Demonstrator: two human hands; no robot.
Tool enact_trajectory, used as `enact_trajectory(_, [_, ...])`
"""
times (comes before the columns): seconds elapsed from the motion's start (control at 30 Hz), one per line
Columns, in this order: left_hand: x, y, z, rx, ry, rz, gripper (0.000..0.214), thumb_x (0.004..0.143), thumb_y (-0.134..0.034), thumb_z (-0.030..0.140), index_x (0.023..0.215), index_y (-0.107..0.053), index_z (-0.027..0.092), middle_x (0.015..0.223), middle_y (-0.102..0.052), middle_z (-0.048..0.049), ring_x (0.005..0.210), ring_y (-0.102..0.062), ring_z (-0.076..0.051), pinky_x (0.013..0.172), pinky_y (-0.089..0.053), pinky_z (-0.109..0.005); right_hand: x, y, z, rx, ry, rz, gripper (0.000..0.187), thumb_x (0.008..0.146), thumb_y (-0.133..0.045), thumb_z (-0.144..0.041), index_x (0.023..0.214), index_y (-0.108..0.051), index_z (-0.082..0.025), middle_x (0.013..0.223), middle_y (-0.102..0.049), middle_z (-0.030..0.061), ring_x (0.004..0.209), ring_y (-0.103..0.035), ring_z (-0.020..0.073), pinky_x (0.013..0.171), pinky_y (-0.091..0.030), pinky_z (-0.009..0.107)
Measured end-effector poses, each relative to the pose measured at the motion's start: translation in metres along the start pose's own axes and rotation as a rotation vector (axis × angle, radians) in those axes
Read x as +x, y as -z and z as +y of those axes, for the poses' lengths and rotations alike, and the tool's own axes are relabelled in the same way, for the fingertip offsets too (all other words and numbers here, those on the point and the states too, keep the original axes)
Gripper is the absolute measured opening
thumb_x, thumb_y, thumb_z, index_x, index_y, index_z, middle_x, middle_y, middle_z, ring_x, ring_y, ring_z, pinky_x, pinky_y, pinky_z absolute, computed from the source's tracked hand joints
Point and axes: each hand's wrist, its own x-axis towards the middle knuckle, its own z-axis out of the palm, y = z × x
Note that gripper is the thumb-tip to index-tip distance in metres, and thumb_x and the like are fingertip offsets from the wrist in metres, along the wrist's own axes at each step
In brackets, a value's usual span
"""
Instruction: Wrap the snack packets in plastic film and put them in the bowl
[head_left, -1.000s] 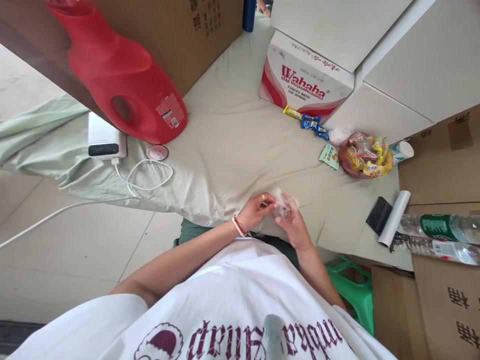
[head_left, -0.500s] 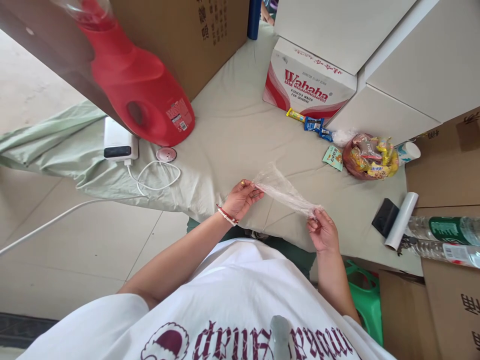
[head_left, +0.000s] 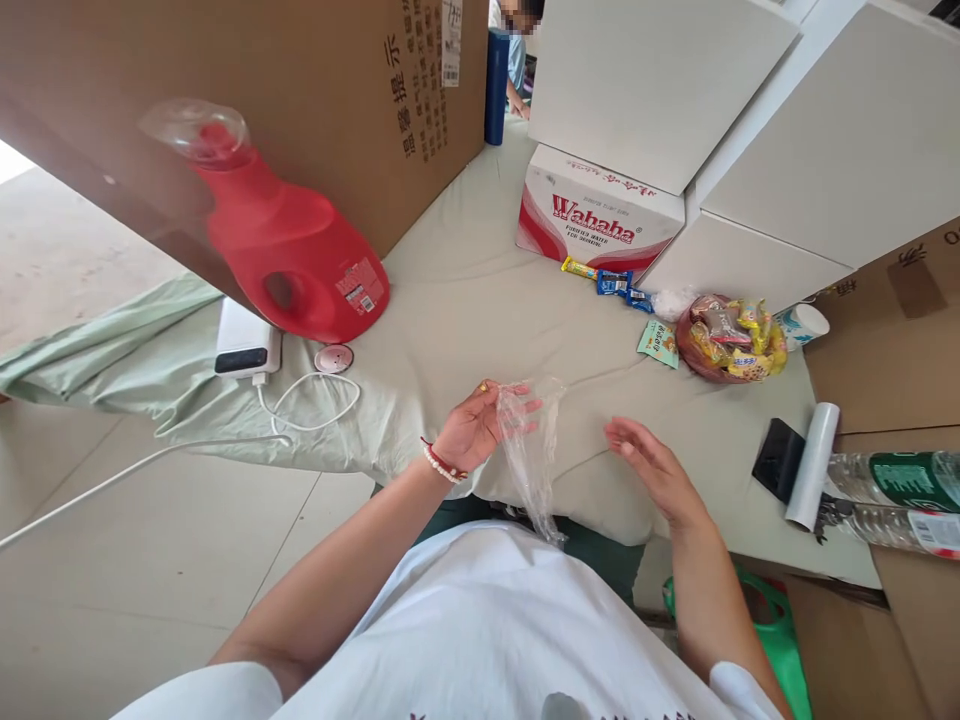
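Note:
A crumpled, thin clear plastic bag [head_left: 531, 485] hangs from my left hand [head_left: 469, 432], pinched at its top between thumb and fingers. The other fingers of that hand show through the film, and its lower end dangles by my waist over the table edge. My right hand [head_left: 658, 472] is off to the right, apart from the plastic, fingers stretched out and nothing in it. Under both hands is a table covered with a pale cloth [head_left: 450, 320].
At left stand a red detergent bottle [head_left: 300, 260] and a white power bank [head_left: 244, 340] with a cable. Wrapped snacks fill a bowl [head_left: 686, 350] at right, near a Wahaha carton [head_left: 592, 215]. Plastic bottles [head_left: 900, 478] lie beside a white roll [head_left: 814, 465]. Another person [head_left: 517, 70] is behind.
My right hand has let go of the plastic bag and moved slightly right, its fingers opening. The bag, stretched between both hands before, now droops from my left hand alone. The view has tilted up.

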Motion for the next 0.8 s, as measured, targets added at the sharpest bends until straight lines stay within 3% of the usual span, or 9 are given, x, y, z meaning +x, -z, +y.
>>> enact_trajectory(0.07, [0.003, -0.005, -0.009, 0.012, 0.024, -0.018, 0.032, 0.083, -0.082, 0.034, 0.086, -0.054, 0.021, 0.122, -0.074, -0.0065, 0.114, -0.074, -0.034, 0.095, -0.061, -0.056, 0.016, -0.034, 0.008, 0.085, 0.005, 0.058, 0.056, 0.066, -0.095, -0.050, 0.115, -0.077, -0.029, 0.116, -0.077, 0.0055, 0.109, -0.071, 0.0218, 0.095, -0.057, 0.036])
enact_trajectory(0.17, [0.008, -0.008, -0.024, 0.039, 0.021, 0.025, 0.040, 0.079, -0.087, 0.041, 0.089, -0.053, 0.023, 0.112, -0.074, -0.0039, 0.104, -0.077, -0.030, 0.089, -0.063, -0.049, 0.030, -0.084, 0.025, 0.168, -0.015, 0.052, 0.036, 0.075, -0.085, -0.055, 0.090, -0.075, -0.024, 0.079, -0.072, -0.0005, 0.074, -0.065, 0.0157, 0.071, -0.057, 0.029])
enact_trajectory(0.23, [0.010, -0.008, -0.031, 0.072, 0.007, 0.080, 0.044, 0.077, -0.089, 0.046, 0.096, -0.055, 0.025, 0.108, -0.072, -0.0010, 0.097, -0.077, -0.026, 0.086, -0.064, -0.045, 0.032, -0.106, 0.034, 0.213, -0.030, 0.157, 0.034, 0.082, -0.077, -0.056, 0.081, -0.067, -0.024, 0.066, -0.063, -0.0042, 0.059, -0.056, 0.0132, 0.056, -0.051, 0.026])
enact_trajectory(0.3, [0.008, -0.007, -0.035, 0.138, 0.023, 0.113, 0.054, 0.072, -0.093, 0.043, 0.111, -0.058, 0.029, 0.108, -0.071, 0.0005, 0.091, -0.077, -0.022, 0.083, -0.063, -0.040, 0.032, -0.114, 0.038, 0.234, -0.039, 0.260, 0.033, 0.085, -0.073, -0.057, 0.083, -0.063, -0.025, 0.063, -0.058, -0.0062, 0.052, -0.052, 0.0122, 0.045, -0.044, 0.024])
enact_trajectory(0.4, [0.005, -0.004, -0.034, 0.298, 0.154, 0.048, 0.073, 0.062, -0.100, 0.029, 0.124, -0.061, 0.028, 0.107, -0.073, -0.0026, 0.081, -0.072, -0.016, 0.072, -0.057, -0.028, 0.034, -0.107, 0.035, 0.244, -0.030, 0.285, 0.037, 0.084, -0.072, -0.061, 0.086, -0.060, -0.026, 0.062, -0.055, -0.0081, 0.043, -0.045, 0.0096, 0.035, -0.030, 0.023])
enact_trajectory(0.5, [0.006, 0.000, -0.028, 0.457, 0.262, -0.068, 0.057, 0.061, -0.100, 0.030, 0.110, -0.073, 0.018, 0.089, -0.073, -0.0041, 0.071, -0.063, -0.012, 0.059, -0.043, -0.022, 0.036, -0.087, 0.029, 0.268, -0.033, 0.306, 0.043, 0.079, -0.075, -0.065, 0.084, -0.059, -0.025, 0.063, -0.056, -0.0082, 0.038, -0.038, 0.0070, 0.034, -0.023, 0.023])
enact_trajectory(0.63, [0.011, 0.010, -0.018, 0.605, 0.162, -0.079, 0.037, 0.064, -0.097, 0.038, 0.086, -0.076, 0.017, 0.077, -0.067, -0.0005, 0.065, -0.053, -0.009, 0.056, -0.036, -0.022, 0.036, -0.059, 0.026, 0.269, -0.040, 0.373, 0.044, 0.076, -0.079, -0.064, 0.084, -0.062, -0.024, 0.057, -0.054, -0.0078, 0.040, -0.036, 0.0075, 0.036, -0.025, 0.022])
enact_trajectory(0.8, [0.011, 0.019, 0.001, 0.554, 0.072, -0.034, 0.036, 0.066, -0.097, 0.036, 0.076, -0.068, 0.017, 0.074, -0.062, 0.0020, 0.070, -0.059, -0.010, 0.069, -0.049, -0.024, 0.035, -0.030, 0.031, 0.309, -0.025, 0.474, 0.045, 0.071, -0.085, -0.061, 0.083, -0.064, -0.023, 0.057, -0.052, -0.0079, 0.041, -0.034, 0.0062, 0.036, -0.024, 0.021])
